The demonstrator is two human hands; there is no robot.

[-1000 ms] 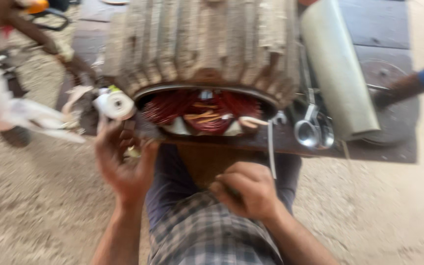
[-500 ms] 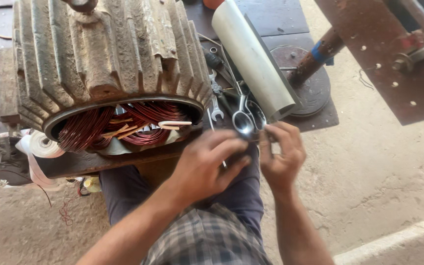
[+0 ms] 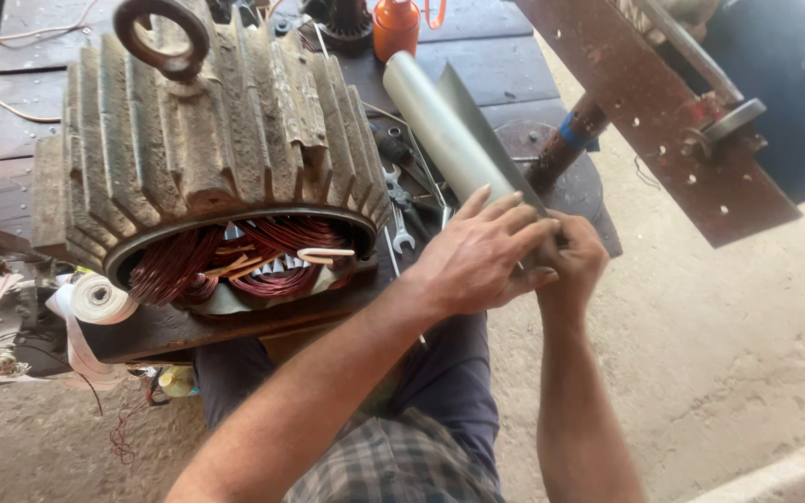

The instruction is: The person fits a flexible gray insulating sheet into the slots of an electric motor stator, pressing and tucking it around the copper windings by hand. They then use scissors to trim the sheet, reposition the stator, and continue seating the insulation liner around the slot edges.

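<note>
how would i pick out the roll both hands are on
Start at the big ribbed motor housing with copper windings in its open end. Just to its right a pale grey roll of sheet lies slanting on the dark bench, with the left hand and right hand at its near end. Nothing else there is a smooth tube.

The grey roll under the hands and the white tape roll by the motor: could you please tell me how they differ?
The grey sheet roll is long and tube-like, lying slantwise on the bench beside the ribbed motor housing; the white tape roll is a short, small coil. Both hands, left hand and right hand, meet at the sheet roll's near end; the tape roll lies untouched, a strip trailing loose. Both are rolled material.
</note>
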